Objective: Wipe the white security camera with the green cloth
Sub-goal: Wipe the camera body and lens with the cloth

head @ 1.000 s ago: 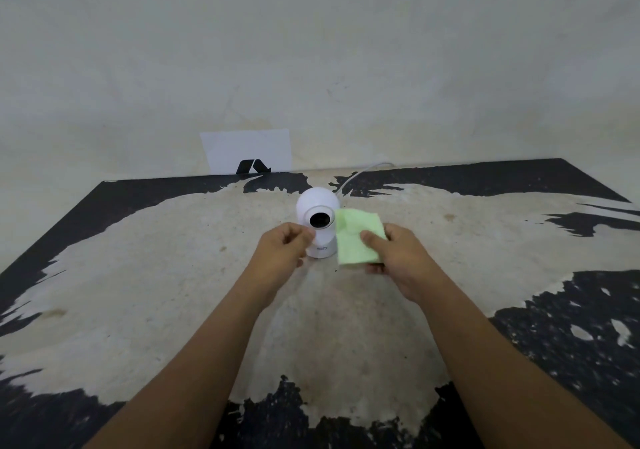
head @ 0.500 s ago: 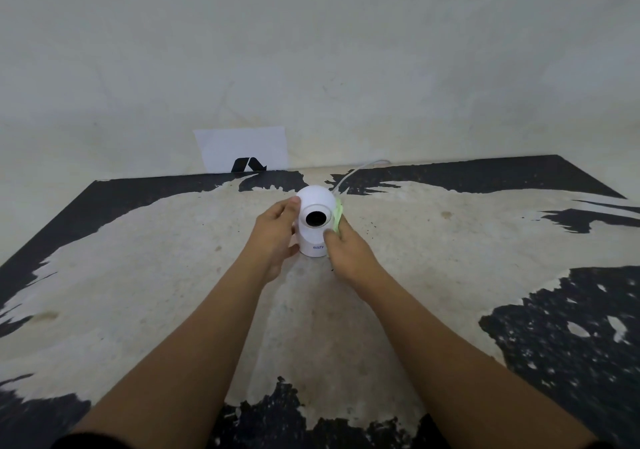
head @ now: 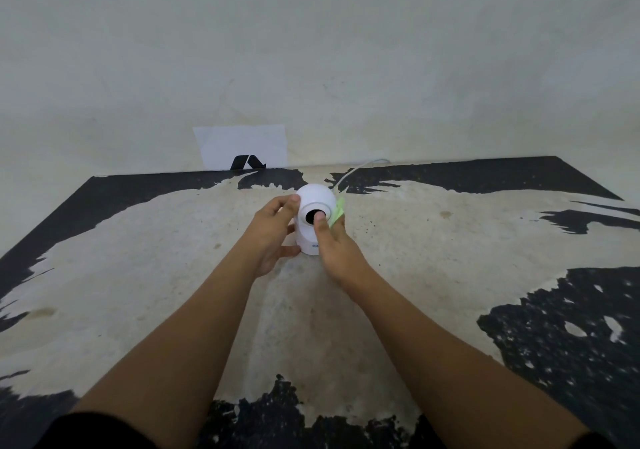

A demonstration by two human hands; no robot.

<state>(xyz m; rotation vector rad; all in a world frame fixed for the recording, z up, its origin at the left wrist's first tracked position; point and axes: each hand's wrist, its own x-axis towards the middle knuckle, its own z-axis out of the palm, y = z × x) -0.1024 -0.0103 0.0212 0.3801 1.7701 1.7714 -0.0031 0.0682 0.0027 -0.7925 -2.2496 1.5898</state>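
The camera (head: 313,220) stands on the counter (head: 433,275), left hand (head: 273,237) at its left, right hand (head: 334,244) and cloth (head: 337,210) at its right, a paper sheet (head: 242,145) behind.

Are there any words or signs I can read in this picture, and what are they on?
No words can be read here.
Black arrow-like sign, no letters: on the white paper against the wall.
Small blue mark: on the base of the white security camera, partly hidden by the right hand, too small and blurred to read.

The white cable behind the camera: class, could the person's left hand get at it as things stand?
Probably not at once: the left hand is steadying the camera, which stands between it and the cable.
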